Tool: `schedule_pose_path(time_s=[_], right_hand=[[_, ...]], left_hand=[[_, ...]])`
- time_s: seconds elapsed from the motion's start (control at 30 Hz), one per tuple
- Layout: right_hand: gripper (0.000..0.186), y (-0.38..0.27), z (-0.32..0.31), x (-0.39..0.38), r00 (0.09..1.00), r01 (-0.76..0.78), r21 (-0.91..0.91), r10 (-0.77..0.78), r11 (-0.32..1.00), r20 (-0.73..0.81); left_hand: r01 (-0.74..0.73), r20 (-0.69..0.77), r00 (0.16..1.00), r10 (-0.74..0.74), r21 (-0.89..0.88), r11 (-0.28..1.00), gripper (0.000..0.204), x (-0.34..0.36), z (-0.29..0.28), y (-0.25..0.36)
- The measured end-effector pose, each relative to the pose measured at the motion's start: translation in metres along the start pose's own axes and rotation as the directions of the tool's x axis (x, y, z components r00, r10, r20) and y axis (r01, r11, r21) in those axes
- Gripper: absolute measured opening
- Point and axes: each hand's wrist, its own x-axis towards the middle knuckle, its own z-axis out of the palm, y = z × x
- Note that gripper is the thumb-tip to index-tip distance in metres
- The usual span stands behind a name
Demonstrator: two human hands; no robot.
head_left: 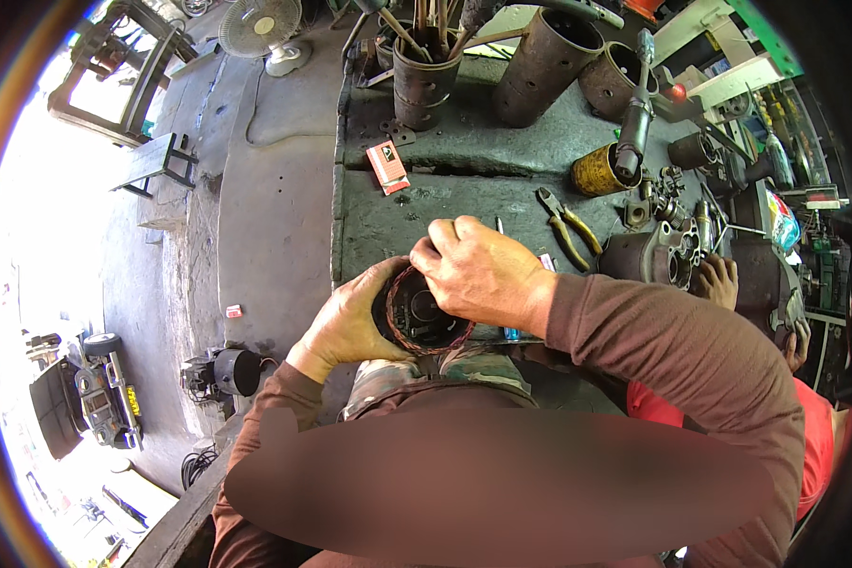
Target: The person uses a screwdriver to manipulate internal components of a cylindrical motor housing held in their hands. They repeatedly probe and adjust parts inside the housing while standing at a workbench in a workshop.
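My left hand (346,317) grips a round black housing (424,308) from its left side, above my lap near the bench edge. A reddish-brown braided ring (417,346) runs around inside its rim. My right hand (475,268) is closed at the top of the housing, fingertips curled at that ring; exactly what they pinch is hidden. Just to the right, a tool with a blue handle (511,333) lies partly hidden behind my right hand. Pliers with yellow handles (563,229) lie on the bench (369,218), below a red-and-white carton (386,166).
Metal cylinders (540,66), a yellow can (592,175) and several machine parts (648,257) stand on the bench. At right, a co-worker in red (814,445) has a hand (718,276) by a housing. A fan (260,26) and a motor (232,372) are at left.
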Motion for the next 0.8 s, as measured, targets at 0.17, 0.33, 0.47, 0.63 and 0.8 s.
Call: schedule_pose_path(time_s=[0.17, 0.33, 0.47, 0.63, 0.8], right_hand=[[0.025, 0.009, 0.005, 0.012, 0.993, 0.118, -0.038, -0.119, 0.992, -0.025], [0.025, 0.016, 0.006, 0.022, 0.975, 0.209, -0.055, -0.212, 0.976, -0.072], [0.027, -0.003, -0.01, 0.005, 0.997, 0.071, -0.18, -0.068, 0.981, 0.025], [0.024, -0.038, -0.042, -0.036, 0.875, -0.483, 0.317, 0.438, 0.816, 0.204], [0.027, -0.054, -0.036, -0.088, 0.716, -0.654, 0.684, 0.555, 0.323, 0.422]], left_hand=[[0.035, -0.009, 0.999, -0.035, 0.022, 0.999, 0.119, -0.004, -0.002, 0.001], [0.082, -0.036, 0.996, -0.081, 0.022, 0.996, 0.119, -0.009, -0.001, 0.001], [0.02, -0.123, 0.992, -0.029, -0.07, 0.997, 0.115, -0.01, 0.007, 0.006], [-0.087, -0.036, 0.996, 0.085, -0.051, 0.995, 0.111, -0.009, 0.007, 0.024], [0.055, -0.014, 0.998, -0.054, 0.099, 0.994, 0.133, -0.021, 0.012, 0.031]])
